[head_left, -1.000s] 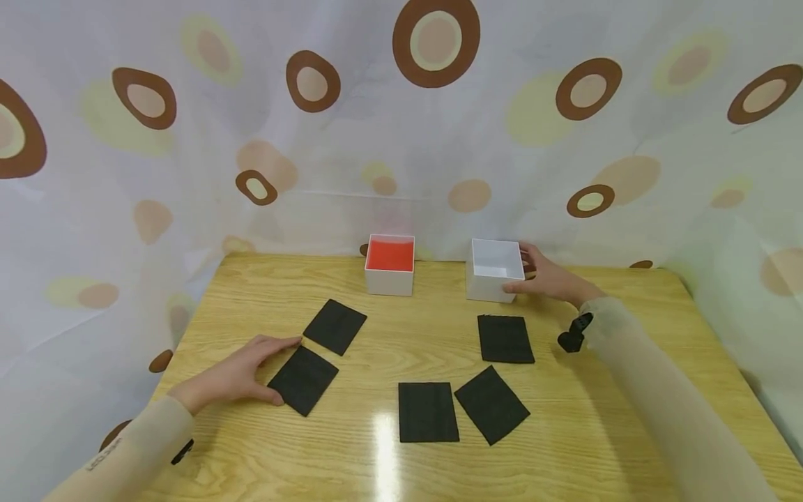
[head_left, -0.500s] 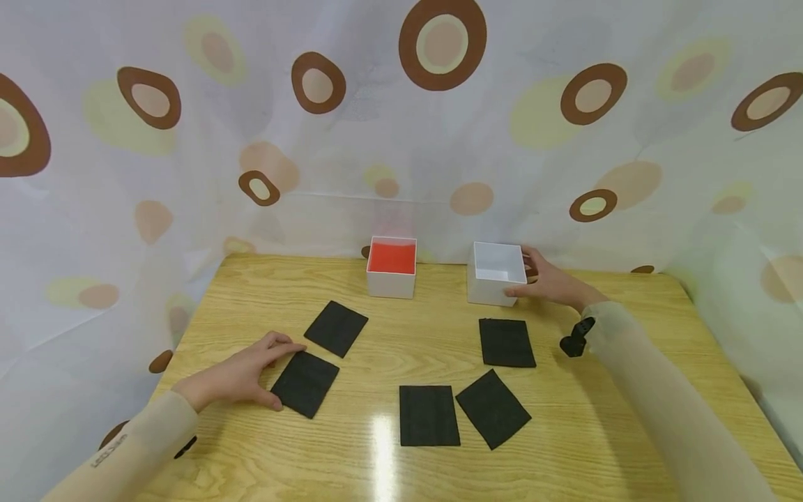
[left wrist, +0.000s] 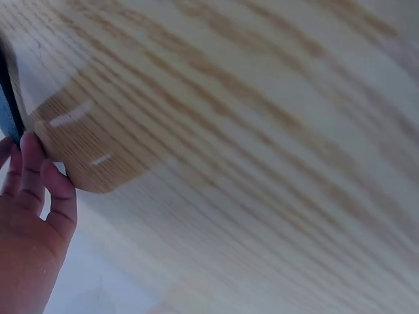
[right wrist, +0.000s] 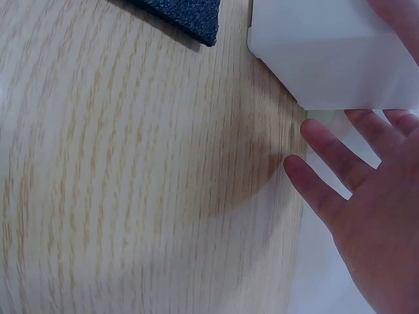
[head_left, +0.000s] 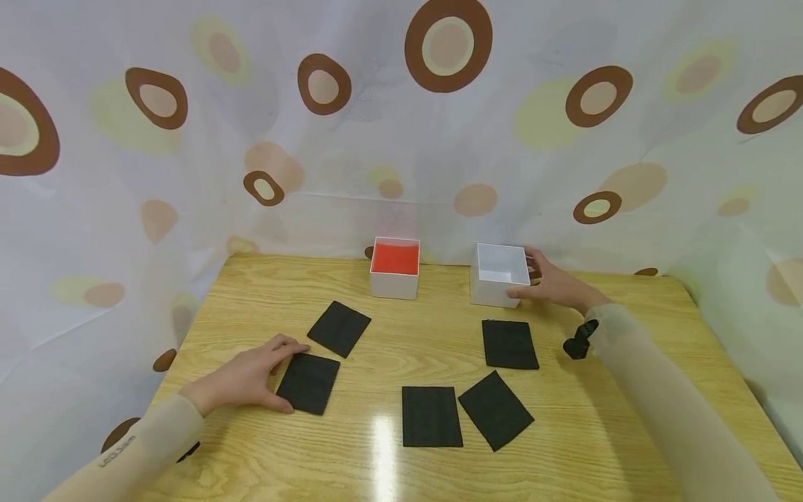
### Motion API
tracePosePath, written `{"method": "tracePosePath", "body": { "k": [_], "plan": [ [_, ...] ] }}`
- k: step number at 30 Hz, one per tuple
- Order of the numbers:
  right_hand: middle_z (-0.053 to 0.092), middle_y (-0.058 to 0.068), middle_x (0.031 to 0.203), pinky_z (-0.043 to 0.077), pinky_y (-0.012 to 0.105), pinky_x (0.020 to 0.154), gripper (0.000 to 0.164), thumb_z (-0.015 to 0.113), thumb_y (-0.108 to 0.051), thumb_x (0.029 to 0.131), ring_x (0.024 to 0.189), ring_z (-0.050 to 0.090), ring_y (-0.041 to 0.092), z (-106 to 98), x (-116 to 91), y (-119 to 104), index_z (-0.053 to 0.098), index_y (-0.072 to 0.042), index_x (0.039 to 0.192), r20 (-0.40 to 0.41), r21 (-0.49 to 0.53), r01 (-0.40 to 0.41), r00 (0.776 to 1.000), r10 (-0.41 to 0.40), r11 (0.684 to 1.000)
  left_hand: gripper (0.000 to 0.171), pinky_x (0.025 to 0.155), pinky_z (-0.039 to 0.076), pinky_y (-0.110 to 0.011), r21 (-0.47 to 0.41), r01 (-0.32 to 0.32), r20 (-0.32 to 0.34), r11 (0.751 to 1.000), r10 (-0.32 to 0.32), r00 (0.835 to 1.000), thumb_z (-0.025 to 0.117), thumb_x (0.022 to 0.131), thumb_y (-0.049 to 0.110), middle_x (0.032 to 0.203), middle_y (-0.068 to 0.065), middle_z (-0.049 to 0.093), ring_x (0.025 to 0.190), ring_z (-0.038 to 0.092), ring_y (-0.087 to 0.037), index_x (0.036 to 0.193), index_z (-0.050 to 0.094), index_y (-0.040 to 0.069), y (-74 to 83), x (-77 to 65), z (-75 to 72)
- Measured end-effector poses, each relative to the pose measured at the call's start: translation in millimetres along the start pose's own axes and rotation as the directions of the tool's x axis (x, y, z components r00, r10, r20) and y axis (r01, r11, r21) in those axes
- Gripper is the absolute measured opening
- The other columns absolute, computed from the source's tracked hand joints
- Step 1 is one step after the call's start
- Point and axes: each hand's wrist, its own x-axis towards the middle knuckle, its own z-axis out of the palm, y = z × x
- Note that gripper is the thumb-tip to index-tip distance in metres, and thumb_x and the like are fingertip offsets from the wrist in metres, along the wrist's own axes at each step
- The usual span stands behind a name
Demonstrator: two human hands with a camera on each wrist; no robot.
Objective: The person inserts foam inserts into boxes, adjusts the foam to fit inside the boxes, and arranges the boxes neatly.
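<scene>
At the left of the table, my left hand [head_left: 251, 373] holds a flat black square [head_left: 309, 383] by its left side, thumb at the lower edge and fingers at the upper. In the left wrist view that square's dark edge [left wrist: 8, 98] shows at the fingertips; most of it is out of frame. My right hand [head_left: 555, 282] grips the right side of an open white box [head_left: 495, 293] at the back, thumb on its front and fingers behind. The box's inside looks white. In the right wrist view the lower fingers [right wrist: 321, 190] spread out beside the box wall [right wrist: 308, 69].
Left of the white box stands a similar box [head_left: 394, 284] with red inside. More black squares lie flat: one behind the left hand [head_left: 339, 329], one before the white box [head_left: 509, 344], two nearer the front [head_left: 431, 417]. A patterned curtain [head_left: 351, 160] hangs behind the table.
Between the left fingers, the black square has turned, so its edges now run closer to straight with the table. The right hand stays on the white box; the whole view shifts slightly.
</scene>
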Motion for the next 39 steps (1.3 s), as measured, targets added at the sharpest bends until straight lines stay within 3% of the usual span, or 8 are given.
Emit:
{"method": "tracePosePath", "body": {
  "k": [12, 17, 21, 25, 28, 31, 34, 39],
  "plan": [
    [0.026, 0.029, 0.161, 0.036, 0.068, 0.111, 0.108, 0.078, -0.029, 0.095, 0.136, 0.041, 0.047, -1.8, 1.2, 2.9, -0.001, -0.011, 0.165, 0.001, -0.005, 0.004, 1.000, -0.004, 1.000, 0.082, 0.084, 0.056, -0.044, 0.042, 0.016, -0.073, 0.999, -0.013, 0.997, 0.083, 0.081, 0.059, 0.133, -0.002, 0.053, 0.102, 0.062, -0.018, 0.142, 0.053, 0.013, 7.5, 1.0, 6.1],
    [0.025, 0.030, 0.162, 0.036, 0.068, 0.111, 0.108, 0.078, -0.028, 0.095, 0.136, 0.041, 0.048, -1.0, 1.7, 2.7, -0.001, -0.011, 0.165, -0.001, -0.001, 0.007, 1.000, -0.007, 1.000, 0.080, 0.082, 0.053, -0.039, -0.049, 0.047, -0.085, 0.998, -0.051, 0.995, 0.080, 0.085, 0.058, 0.124, 0.003, 0.056, 0.096, 0.057, -0.011, 0.147, 0.052, 0.016, 11.0, 2.9, 1.7],
    [0.025, 0.030, 0.161, 0.036, 0.068, 0.110, 0.108, 0.078, -0.029, 0.095, 0.136, 0.041, 0.048, -0.4, 1.6, 2.7, -0.002, -0.011, 0.165, 0.006, 0.003, 0.010, 1.000, -0.011, 1.000, 0.083, 0.085, 0.051, -0.038, -0.150, 0.037, -0.108, 0.988, -0.053, 0.993, 0.081, 0.087, 0.052, 0.130, 0.002, 0.059, 0.096, 0.057, -0.012, 0.152, 0.048, 0.013, 21.7, 11.4, -6.9],
    [0.026, 0.030, 0.161, 0.036, 0.068, 0.110, 0.107, 0.077, -0.030, 0.095, 0.136, 0.041, 0.048, -1.3, -1.1, 2.3, -0.002, -0.011, 0.165, 0.004, -0.004, -0.003, 1.000, 0.003, 1.000, 0.079, 0.089, 0.052, -0.043, -0.190, -0.026, -0.113, 0.981, 0.004, 0.994, 0.081, 0.088, 0.047, 0.125, 0.002, 0.062, 0.102, 0.059, -0.015, 0.151, 0.050, 0.011, 37.9, 32.0, -20.4],
    [0.026, 0.030, 0.162, 0.035, 0.069, 0.111, 0.108, 0.077, -0.031, 0.095, 0.136, 0.040, 0.048, -3.3, -2.7, 1.3, -0.002, -0.012, 0.165, 0.001, -0.011, -0.010, 1.000, 0.010, 1.000, 0.072, 0.088, 0.054, -0.044, -0.180, -0.094, -0.128, 0.979, 0.071, 0.989, 0.081, 0.088, 0.045, 0.112, 0.005, 0.061, 0.102, 0.060, -0.017, 0.147, 0.055, 0.013, 51.9, 53.8, -31.5],
    [0.026, 0.029, 0.162, 0.034, 0.069, 0.112, 0.108, 0.078, -0.030, 0.095, 0.137, 0.040, 0.047, -4.9, -1.7, 2.6, -0.002, -0.013, 0.165, 0.000, -0.008, -0.011, 1.000, 0.011, 1.000, 0.070, 0.086, 0.056, -0.043, -0.156, -0.151, -0.140, 0.976, 0.129, 0.982, 0.080, 0.087, 0.044, 0.112, 0.005, 0.062, 0.100, 0.060, -0.014, 0.147, 0.057, 0.016, 66.5, 77.8, -41.6],
    [0.027, 0.028, 0.161, 0.034, 0.069, 0.112, 0.108, 0.078, -0.031, 0.095, 0.136, 0.040, 0.046, -5.2, -0.2, 5.5, -0.001, -0.015, 0.166, 0.000, 0.000, -0.020, 1.000, 0.020, 1.000, 0.073, 0.085, 0.056, -0.042, -0.141, -0.185, -0.135, 0.973, 0.166, 0.977, 0.078, 0.088, 0.046, 0.123, 0.005, 0.063, 0.102, 0.060, -0.011, 0.150, 0.054, 0.017, 84.5, 101.0, -52.5],
    [0.024, 0.029, 0.163, 0.034, 0.069, 0.112, 0.108, 0.078, -0.033, 0.094, 0.137, 0.040, 0.046, -4.1, 3.2, 9.7, -0.001, -0.015, 0.166, 0.003, 0.000, -0.021, 1.000, 0.021, 1.000, 0.073, 0.086, 0.054, -0.043, -0.213, -0.251, -0.159, 0.944, 0.220, 0.962, 0.077, 0.091, 0.038, 0.141, -0.002, 0.058, 0.105, 0.061, -0.015, 0.154, 0.049, 0.013, 111.8, 140.1, -68.2]
  ]
}}
